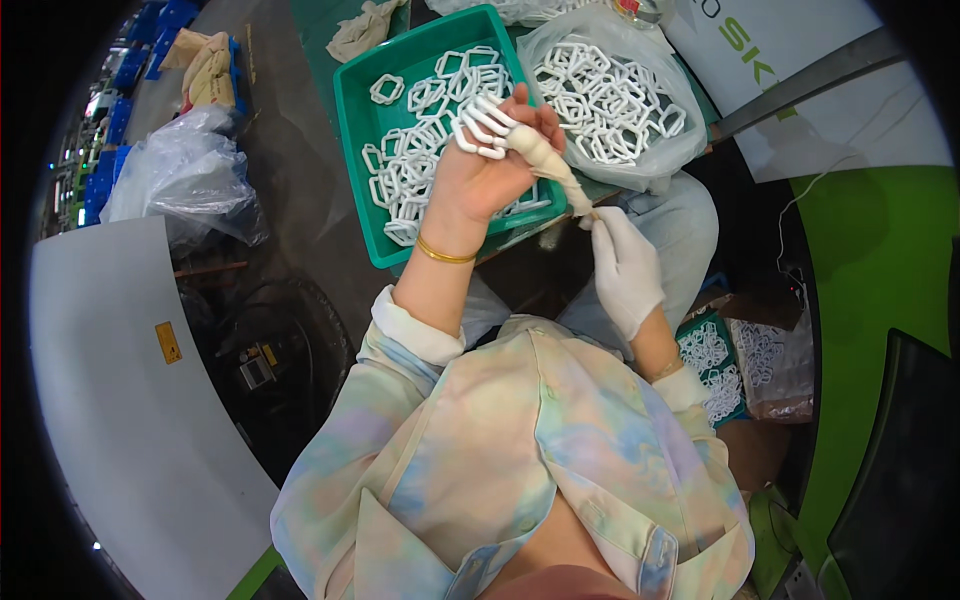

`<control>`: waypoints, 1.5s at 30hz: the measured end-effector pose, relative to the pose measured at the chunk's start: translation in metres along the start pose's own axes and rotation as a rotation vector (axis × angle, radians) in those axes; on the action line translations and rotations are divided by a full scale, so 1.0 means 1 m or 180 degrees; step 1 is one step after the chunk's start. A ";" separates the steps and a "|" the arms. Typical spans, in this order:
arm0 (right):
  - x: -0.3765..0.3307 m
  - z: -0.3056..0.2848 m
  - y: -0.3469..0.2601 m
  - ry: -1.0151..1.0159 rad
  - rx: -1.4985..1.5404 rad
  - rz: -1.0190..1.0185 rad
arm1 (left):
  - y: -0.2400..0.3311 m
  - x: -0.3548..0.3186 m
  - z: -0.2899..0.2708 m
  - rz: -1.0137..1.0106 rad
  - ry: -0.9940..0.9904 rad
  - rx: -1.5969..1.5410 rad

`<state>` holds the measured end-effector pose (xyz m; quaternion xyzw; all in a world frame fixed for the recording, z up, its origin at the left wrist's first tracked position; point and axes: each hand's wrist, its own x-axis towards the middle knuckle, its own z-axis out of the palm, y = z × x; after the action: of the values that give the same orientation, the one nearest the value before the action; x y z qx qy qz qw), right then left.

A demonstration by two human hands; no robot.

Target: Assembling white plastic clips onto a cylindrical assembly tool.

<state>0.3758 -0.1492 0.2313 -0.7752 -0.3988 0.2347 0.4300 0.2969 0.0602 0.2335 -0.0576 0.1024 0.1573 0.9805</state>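
Midway-ish I'd guess: left hand (478,188) holding some links (482,124) over the 12 o'clock tray (355,165), right hand (628,268) pinching the wrapped stick (543,156), heaps more there and in the 1 o'clock bag (655,176), can't tell which are done.

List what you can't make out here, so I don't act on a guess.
All in the head view:
Far end of the cream wrapped tool: hidden inside the right grip.
Exact count of white links at the left grip: they overlap.
Floor beneath the piles in the green tray: covered by links.
Lower layers in the clear bag: buried under top links.
Bag at the upper edge: cut off.
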 end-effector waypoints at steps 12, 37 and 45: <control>0.041 -0.007 -0.046 0.0435 0.0834 0.0048 | -0.059 -0.010 -0.009 -0.0032 -0.0224 0.1169; 0.032 -0.022 -0.002 0.0665 0.0096 0.0317 | -0.049 -0.014 0.003 0.0413 -0.0121 0.1228; 0.007 -0.003 -0.036 -0.0113 -0.0049 -0.0448 | -0.040 -0.008 -0.002 0.0386 0.0025 0.0713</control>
<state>0.3674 -0.1334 0.2631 -0.7443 -0.4617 0.2145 0.4322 0.3019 0.0196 0.2363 0.0579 0.1264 0.2037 0.9691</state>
